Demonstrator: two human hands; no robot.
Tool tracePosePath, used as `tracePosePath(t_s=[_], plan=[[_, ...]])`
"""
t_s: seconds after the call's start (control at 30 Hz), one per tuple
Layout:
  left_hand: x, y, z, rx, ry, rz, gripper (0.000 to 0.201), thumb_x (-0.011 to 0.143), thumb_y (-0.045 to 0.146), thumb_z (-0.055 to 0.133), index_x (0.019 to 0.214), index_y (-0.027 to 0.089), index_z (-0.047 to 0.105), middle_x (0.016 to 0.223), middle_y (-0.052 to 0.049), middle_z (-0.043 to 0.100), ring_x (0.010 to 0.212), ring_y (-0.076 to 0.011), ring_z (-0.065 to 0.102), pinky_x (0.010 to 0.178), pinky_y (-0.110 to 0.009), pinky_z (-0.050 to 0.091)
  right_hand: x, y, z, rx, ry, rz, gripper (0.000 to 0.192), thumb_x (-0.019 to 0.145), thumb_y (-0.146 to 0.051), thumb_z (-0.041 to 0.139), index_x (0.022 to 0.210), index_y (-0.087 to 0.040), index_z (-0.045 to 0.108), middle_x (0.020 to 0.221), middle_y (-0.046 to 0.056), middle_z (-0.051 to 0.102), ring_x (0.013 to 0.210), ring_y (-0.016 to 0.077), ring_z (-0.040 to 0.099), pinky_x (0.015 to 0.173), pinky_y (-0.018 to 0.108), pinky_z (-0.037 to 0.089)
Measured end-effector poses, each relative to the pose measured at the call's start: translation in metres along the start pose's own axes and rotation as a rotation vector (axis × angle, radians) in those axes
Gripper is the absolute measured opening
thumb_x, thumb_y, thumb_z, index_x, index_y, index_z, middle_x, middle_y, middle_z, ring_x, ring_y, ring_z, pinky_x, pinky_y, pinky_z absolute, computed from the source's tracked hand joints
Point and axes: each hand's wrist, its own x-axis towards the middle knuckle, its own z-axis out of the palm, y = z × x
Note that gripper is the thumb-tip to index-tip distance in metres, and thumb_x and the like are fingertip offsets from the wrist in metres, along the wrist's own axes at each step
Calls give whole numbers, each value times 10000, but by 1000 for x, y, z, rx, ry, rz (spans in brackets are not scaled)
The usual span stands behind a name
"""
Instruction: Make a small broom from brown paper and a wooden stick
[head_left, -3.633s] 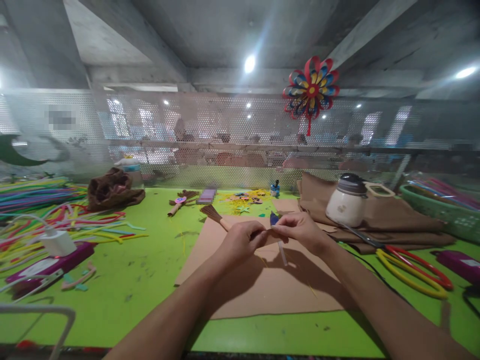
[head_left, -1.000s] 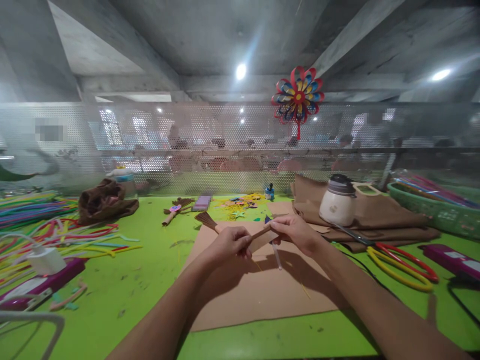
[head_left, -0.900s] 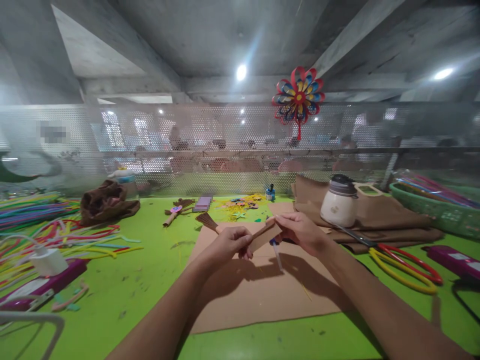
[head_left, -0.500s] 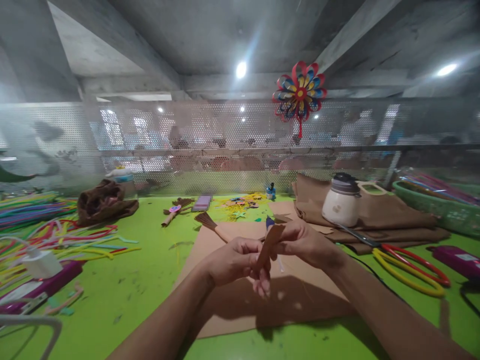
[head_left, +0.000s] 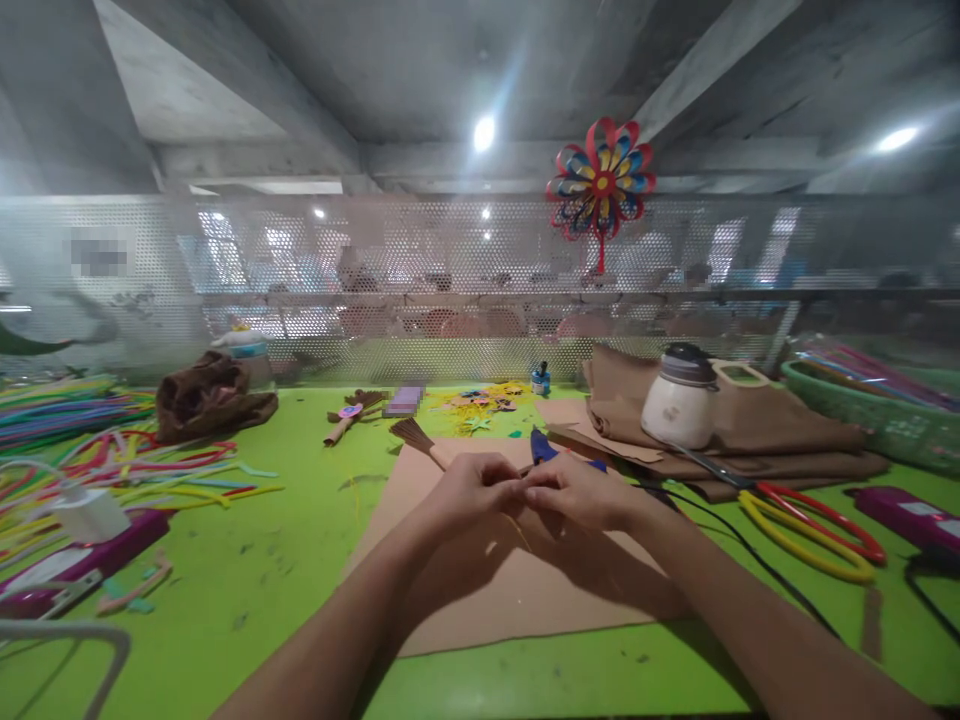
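Note:
My left hand (head_left: 480, 490) and my right hand (head_left: 577, 492) meet over a sheet of tan cardboard (head_left: 480, 625), fingertips pinched together. Between them is a brown strip, now nearly all hidden by the fingers. A thin yellowish strand hangs below the fingertips. Just beyond my right hand lies a blue glue gun (head_left: 541, 447), partly covered by the hand. A stick with a brown fringed end (head_left: 412, 432) rests on the cardboard's far left corner, its lower part behind my left hand.
Large scissors (head_left: 810, 530) with red and yellow handles lie right, beside a white jar (head_left: 679, 400) and folded brown material (head_left: 795, 420). A black cord (head_left: 757, 555) crosses there. Colourful pipe cleaners (head_left: 165, 470) and a purple power strip (head_left: 90, 560) are left. A perforated screen (head_left: 420, 350) stands behind.
The brown strip, held up in plain view before, is now mostly hidden. My hands have moved closer together and turned over, backs up. More of the blue glue gun shows.

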Motion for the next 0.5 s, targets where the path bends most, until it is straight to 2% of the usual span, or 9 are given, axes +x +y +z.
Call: tracePosePath(t_s=[0.13,0.3,0.4,0.5], plan=[[1,0,-1,147,21,42,112,697,191,540,642,144,625,496,27,541,496,-100,473,495,-213,350,1,-1,0,51,55,27,269,814,-301,503,589,-168,569,491,-6,550,467,119,509,467,228,380],[5,-5,-14,19,142,57,110,708,235,559,691,140,609,475,40,510,465,-98,483,488,-216,377,5,-1,-6,142,218,-70,124,749,-244,589,766,-153,672,565,-22,545,546,103,472,556,237,372],[7,-11,-18,-24,162,71,119,708,247,582,719,134,615,499,35,520,474,-93,483,497,-220,393,8,2,-6,257,269,-68,221,735,-256,609,904,-135,681,583,-22,540,553,103,472,573,247,384],[5,-12,-18,-71,120,83,87,696,211,597,735,133,604,529,30,535,502,-94,505,522,-225,412,9,3,-4,309,326,-59,245,712,-255,630,911,-123,685,592,-15,544,548,101,474,571,251,391]])
